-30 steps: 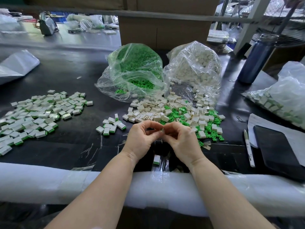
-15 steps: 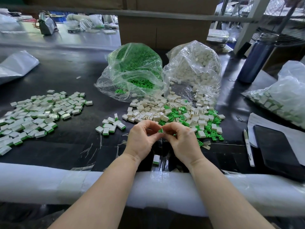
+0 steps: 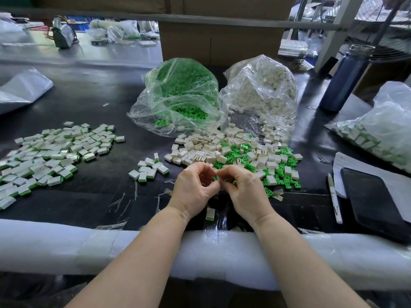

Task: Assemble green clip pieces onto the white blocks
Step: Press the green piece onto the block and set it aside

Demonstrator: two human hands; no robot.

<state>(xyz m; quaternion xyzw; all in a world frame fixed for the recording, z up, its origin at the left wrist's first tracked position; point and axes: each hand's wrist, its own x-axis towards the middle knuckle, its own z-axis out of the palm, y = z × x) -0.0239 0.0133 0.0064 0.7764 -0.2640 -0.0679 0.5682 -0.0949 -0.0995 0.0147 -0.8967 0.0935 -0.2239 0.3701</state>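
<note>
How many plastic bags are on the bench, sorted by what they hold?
Bag of green clips: 1
Bag of white blocks: 1
Bag of finished white-and-green pieces, right edge: 1
Bag at left edge, contents unclear: 1
Total: 4 bags on this bench

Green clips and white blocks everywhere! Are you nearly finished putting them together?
Not nearly. Done: a big spread of joined blocks on the left and a small cluster nearer the middle. In hand: the left hand and right hand pinch a green clip between their fingertips. Left: a mixed loose pile, plus a bag of green clips and a bag of white blocks, both still well filled.
</note>
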